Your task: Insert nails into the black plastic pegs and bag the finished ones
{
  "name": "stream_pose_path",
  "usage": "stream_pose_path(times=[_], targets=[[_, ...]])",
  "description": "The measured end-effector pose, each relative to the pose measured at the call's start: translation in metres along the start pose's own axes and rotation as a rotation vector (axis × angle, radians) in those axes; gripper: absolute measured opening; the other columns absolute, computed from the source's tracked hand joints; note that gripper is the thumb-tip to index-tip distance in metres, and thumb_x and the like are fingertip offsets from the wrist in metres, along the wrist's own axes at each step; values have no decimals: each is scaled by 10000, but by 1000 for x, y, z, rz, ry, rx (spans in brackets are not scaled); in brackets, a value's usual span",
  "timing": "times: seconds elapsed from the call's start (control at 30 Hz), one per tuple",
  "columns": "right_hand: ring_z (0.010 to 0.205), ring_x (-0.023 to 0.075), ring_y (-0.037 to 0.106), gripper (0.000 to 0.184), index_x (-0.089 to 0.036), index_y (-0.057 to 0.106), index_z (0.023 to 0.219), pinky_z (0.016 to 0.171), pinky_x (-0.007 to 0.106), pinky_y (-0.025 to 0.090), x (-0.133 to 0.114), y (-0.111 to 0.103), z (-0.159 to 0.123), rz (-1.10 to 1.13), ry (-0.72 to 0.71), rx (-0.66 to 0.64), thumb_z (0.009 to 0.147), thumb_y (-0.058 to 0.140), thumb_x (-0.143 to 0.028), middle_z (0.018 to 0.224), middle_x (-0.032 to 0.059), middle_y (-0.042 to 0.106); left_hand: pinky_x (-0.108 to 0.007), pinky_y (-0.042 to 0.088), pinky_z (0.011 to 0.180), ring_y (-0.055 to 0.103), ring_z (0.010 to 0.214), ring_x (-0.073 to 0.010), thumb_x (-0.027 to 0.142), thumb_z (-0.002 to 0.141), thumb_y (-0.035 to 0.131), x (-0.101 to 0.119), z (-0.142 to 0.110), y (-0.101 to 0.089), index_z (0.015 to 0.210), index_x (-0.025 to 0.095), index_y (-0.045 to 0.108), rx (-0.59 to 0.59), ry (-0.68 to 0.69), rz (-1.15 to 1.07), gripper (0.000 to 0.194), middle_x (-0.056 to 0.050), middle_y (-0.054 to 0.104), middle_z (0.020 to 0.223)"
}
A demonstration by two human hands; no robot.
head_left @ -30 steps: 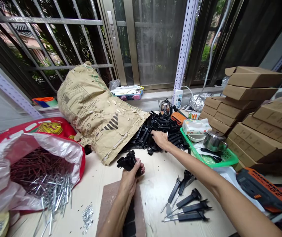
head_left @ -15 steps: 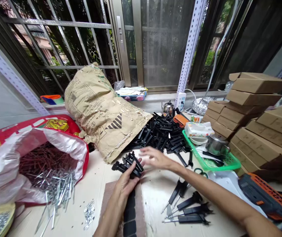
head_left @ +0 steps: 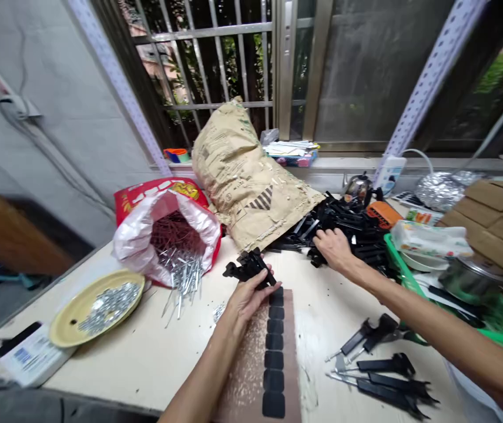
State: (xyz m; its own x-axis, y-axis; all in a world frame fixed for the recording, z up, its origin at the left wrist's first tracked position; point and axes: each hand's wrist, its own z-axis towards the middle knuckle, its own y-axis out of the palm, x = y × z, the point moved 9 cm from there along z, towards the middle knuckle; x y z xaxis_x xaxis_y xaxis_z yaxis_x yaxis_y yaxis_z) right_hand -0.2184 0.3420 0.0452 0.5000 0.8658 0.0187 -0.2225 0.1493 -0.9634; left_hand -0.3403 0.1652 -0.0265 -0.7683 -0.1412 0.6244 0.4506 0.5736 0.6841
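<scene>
- Black plastic parts (head_left: pixel 248 270) lie bunched in the left hand (head_left: pixel 248 296), clasped between thumb and fingers; their forked heads point left and away from the palm, their other ends right, towards the fingertips.
- The long axes run mostly crosswise to the left forearm, sloping down from left to right, though the pieces overlap and fan a little.
- The right hand (head_left: pixel 334 248) is at the near edge of a loose black pile (head_left: pixel 346 214), fingers bent and touching it; whether they pinch a piece I cannot tell.
- Half a second earlier, the right hand was just beside the left with fingers spread; now the two are apart, while the left keeps its bunch.
- The view has swung leftward, so the yellow dish (head_left: pixel 69 323), left of the left hand, shows whole.
- Just beyond the left hand is the paper sack (head_left: pixel 251 176); below its fingers, a row of black squares (head_left: pixel 273 359) lies on a brown board (head_left: pixel 247 370).
</scene>
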Motion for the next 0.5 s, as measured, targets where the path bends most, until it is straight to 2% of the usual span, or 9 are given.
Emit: stream_pose_path(times=[0.07,0.13,0.2,0.27,0.33,0.4,0.43,0.5], targets=[[837,217,571,213,-146,617,1029,724,335,440,-26,-14,-13,94,3,53,893,463,-202,948,107,584,-488,562,760,621,753,-162,61,711,706,2,-8,-10,995,156,651,55,42,1,304,-51,667,817],[825,191,587,295,-161,566,1148,706,294,470,-67,-27,-25,320,-25,136,898,485,-298,972,88,577,-472,559,763,615,755,-161,122,681,754,-1,-17,-12,977,155,656,65,59,-7,313,-43,662,790],[829,180,593,319,-171,548,1187,738,289,490,-115,-33,-37,530,-70,166,898,478,-287,968,82,576,-422,543,809,623,830,-174,184,644,793,-4,-27,-9,953,152,666,15,79,-53,335,-54,676,847],[841,178,595,342,-174,535,1214,753,296,499,-161,-33,-43,681,-121,124,881,463,-211,974,86,572,-331,520,846,627,884,-174,226,588,831,0,-38,-14,897,131,681,-8,117,-111,357,-69,687,902],[841,181,602,341,-176,566,1178,751,303,502,-202,-28,-40,850,-195,13,845,493,-181,949,78,590,-274,512,819,636,830,-162,228,522,862,12,-52,-33,826,110,688,28,146,-121,369,-69,692,855],[779,172,622,279,-171,608,1100,705,291,507,-230,-16,-27,1081,-222,-167,843,513,-226,874,57,626,-291,527,752,630,717,-151,212,496,870,29,-68,-61,786,112,683,87,149,-64,359,-45,676,743],[734,162,632,252,-163,619,1060,668,275,506,-239,-7,-17,1188,-194,-257,853,509,-256,831,45,639,-308,534,719,620,673,-146,218,510,863,37,-77,-76,772,117,679,118,142,-25,335,-30,661,698],[651,139,637,221,-143,625,980,594,231,490,-249,17,7,1266,-44,-400,875,484,-278,744,29,646,-330,538,695,628,721,-164,189,535,846,56,-94,-107,797,146,678,204,165,35,314,-25,667,739]])
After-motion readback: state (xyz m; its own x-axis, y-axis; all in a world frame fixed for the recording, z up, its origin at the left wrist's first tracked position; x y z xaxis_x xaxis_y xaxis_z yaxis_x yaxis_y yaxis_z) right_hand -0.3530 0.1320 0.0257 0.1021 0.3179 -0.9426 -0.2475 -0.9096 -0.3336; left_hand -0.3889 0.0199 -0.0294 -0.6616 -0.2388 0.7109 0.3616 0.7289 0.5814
